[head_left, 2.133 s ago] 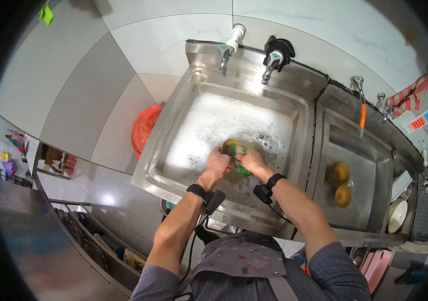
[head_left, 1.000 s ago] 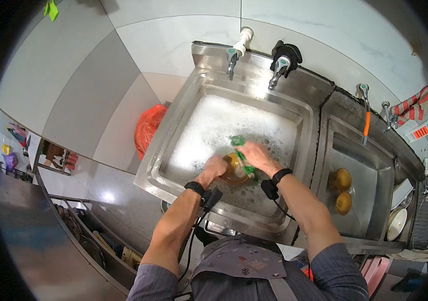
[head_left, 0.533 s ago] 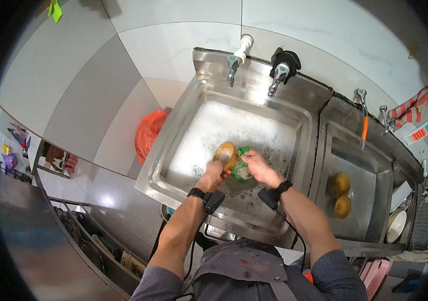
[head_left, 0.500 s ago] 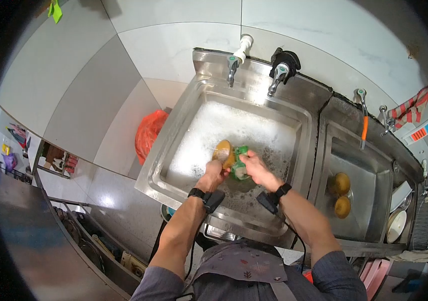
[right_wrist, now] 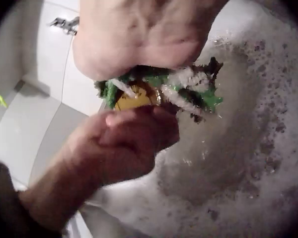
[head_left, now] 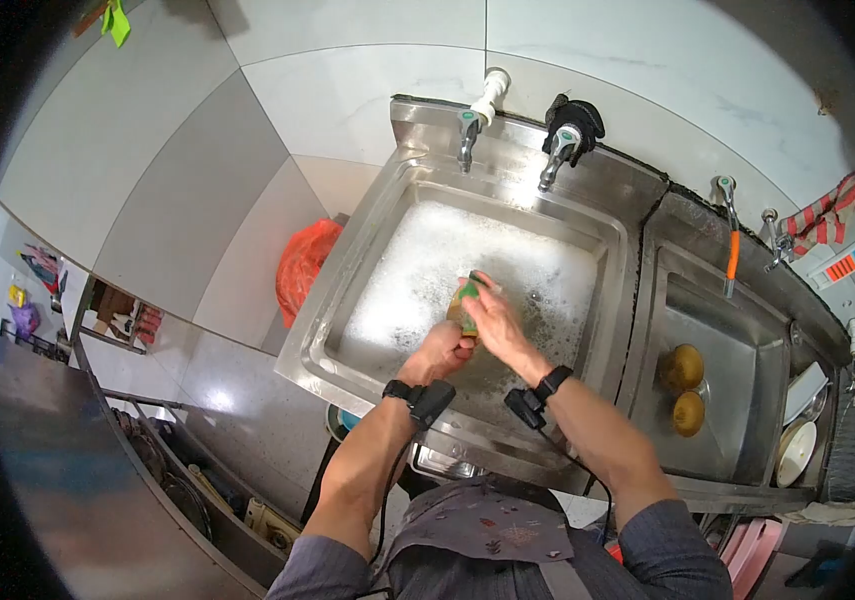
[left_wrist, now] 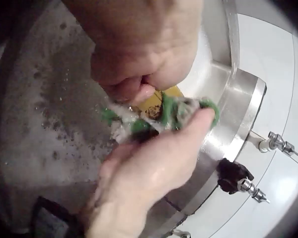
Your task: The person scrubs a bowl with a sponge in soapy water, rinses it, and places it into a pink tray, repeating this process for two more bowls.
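My left hand point(head_left: 444, 347) grips a yellow-brown bowl point(left_wrist: 152, 105) by its edge, above the sudsy water in the left sink basin point(head_left: 367, 360). My right hand point(head_left: 499, 322) holds a wet green-and-white scrubbing cloth point(right_wrist: 203, 101) against the bowl. Strands of the cloth drape over the bowl's rim in both wrist views. In the head view the bowl is turned nearly edge-on, and the hands and cloth hide most of it. Curled fingers point(right_wrist: 139, 130) of the left hand lie just under the cloth.
Two similar yellow-brown bowls point(head_left: 684, 367) rest in the right basin point(head_left: 737, 430). Taps point(head_left: 467, 140) and a black glove point(head_left: 575, 120) line the back ledge. A red plastic bag point(head_left: 305, 268) hangs beyond the left rim. White dishes point(head_left: 795, 452) stand at far right.
The bowl, lower at the water a second ago, was then lifted and tilted left and is now more edge-on. My right hand has moved up and left, bringing the cloth over the bowl.
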Motion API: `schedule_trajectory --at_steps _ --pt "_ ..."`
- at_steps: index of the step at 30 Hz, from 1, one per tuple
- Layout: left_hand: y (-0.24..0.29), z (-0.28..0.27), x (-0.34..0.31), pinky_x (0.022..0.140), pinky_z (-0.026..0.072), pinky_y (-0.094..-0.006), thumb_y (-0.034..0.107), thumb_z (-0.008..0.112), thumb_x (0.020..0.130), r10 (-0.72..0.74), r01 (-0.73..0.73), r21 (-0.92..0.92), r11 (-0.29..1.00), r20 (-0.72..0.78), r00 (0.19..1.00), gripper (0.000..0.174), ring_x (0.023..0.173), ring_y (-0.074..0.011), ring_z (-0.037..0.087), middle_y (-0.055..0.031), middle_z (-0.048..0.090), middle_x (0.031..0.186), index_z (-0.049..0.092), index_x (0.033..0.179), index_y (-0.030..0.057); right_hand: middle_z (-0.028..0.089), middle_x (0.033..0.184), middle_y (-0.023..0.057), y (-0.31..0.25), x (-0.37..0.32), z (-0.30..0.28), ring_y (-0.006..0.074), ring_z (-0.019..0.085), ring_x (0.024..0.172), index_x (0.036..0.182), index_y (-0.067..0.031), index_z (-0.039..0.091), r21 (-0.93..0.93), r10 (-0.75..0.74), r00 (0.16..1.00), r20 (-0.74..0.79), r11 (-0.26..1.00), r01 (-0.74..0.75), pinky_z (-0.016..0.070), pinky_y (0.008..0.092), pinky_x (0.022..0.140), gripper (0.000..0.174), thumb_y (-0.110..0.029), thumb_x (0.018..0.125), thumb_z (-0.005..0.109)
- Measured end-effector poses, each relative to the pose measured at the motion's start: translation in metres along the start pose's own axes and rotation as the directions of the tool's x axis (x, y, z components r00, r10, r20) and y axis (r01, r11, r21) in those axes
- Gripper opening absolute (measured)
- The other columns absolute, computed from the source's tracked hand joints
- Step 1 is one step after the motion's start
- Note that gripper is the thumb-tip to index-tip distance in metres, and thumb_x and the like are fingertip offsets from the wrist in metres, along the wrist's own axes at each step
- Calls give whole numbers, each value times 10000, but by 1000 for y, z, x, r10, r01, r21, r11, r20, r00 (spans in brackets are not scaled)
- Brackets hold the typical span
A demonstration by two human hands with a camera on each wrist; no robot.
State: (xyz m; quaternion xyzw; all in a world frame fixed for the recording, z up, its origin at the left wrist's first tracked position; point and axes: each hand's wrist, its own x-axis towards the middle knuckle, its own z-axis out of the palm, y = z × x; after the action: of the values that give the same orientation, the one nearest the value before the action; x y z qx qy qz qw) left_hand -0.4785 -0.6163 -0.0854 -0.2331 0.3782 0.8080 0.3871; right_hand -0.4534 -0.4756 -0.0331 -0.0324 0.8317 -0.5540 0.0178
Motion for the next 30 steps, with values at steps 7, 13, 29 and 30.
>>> schedule_trajectory --at_steps 7,13,29,30 --pt "5 -3 -11 298 248 -222 133 321 1026 -286 261 340 904 27 958 242 358 -64 327 -20 493 611 546 1012 43 641 1192 113 8 21 -28 253 600 1100 1232 -40 625 654 519 839 164 579 -486 483 409 961 483 -440 969 562" --pt "-2 16 -13 315 247 -233 140 372 1014 -178 144 328 933 76 981 219 384 -81 350 -65 559 682 568 965 55 687 978 49 36 9 -11 243 652 951 1146 -90 646 824 463 842 276 338 -455 524 441 891 467 -448 1046 364" --pt "-14 -4 48 579 509 -426 165 542 950 511 -325 532 782 -247 824 275 732 -297 696 -172 716 830 686 932 -68 573 1181 300 6 -21 33 464 579 1068 1285 71 492 -48 23 917 -397 998 -46 467 504 921 449 -268 995 542" --pt "-3 -3 38 558 509 -425 171 540 954 405 -156 759 632 -152 902 292 690 -300 691 -166 714 809 680 952 -85 589 1177 296 5 -17 26 458 582 1086 1315 32 496 -139 -12 907 -421 989 -52 470 503 924 451 -259 976 560"
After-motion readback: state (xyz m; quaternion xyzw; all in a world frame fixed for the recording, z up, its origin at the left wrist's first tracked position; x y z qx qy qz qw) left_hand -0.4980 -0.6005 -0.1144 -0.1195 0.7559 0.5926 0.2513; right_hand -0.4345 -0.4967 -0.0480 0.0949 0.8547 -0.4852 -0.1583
